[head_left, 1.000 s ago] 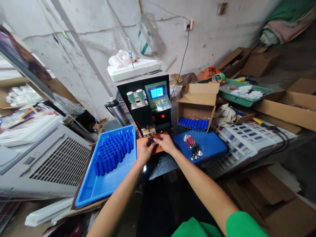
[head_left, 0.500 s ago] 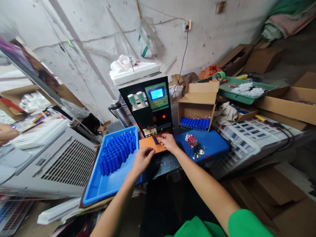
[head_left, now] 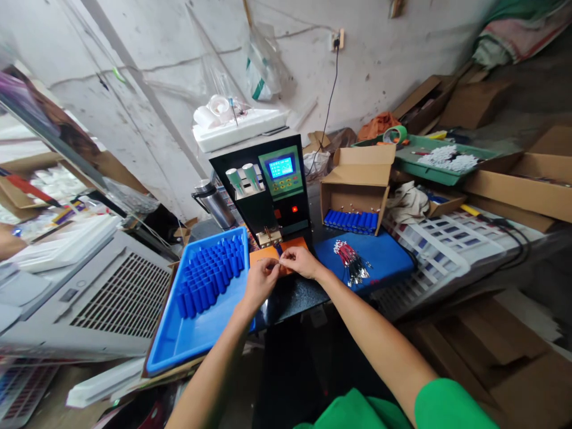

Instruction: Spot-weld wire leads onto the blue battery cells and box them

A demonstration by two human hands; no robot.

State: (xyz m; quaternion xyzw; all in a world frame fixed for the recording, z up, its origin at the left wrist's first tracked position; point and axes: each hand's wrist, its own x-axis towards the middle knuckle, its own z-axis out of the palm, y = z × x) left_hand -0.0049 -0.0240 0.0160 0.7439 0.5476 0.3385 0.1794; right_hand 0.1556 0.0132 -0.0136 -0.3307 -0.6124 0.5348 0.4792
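In the head view my left hand (head_left: pixel 263 279) and my right hand (head_left: pixel 300 262) meet over an orange board (head_left: pixel 260 255). Fingertips of both are pinched together, almost touching each other; whatever thin thing they hold is too small to make out. Just beyond them a dark blue cylindrical cell (head_left: pixel 279 249), mostly hidden, sits in front of the electrodes of a black spot welder (head_left: pixel 286 205) with a lit display. Left of my hands a blue tray (head_left: pixel 167 351) holds many upright blue battery cells (head_left: pixel 210 277). To the right, red and black wire leads (head_left: pixel 351 262) lie bunched on a blue mat (head_left: pixel 388 262).
An open cardboard box (head_left: pixel 364 165) with wired blue cells stands behind the mat. White foam (head_left: pixel 241 128) rests on the welder, beside a steel flask (head_left: pixel 214 202). A green tray (head_left: pixel 415 158) lies at the back right. Another person's hand (head_left: pixel 11 241) shows at far left.
My right hand has moved off the cell toward my left hand, and their fingertips now come together at the board's front edge. The view has shifted slightly.
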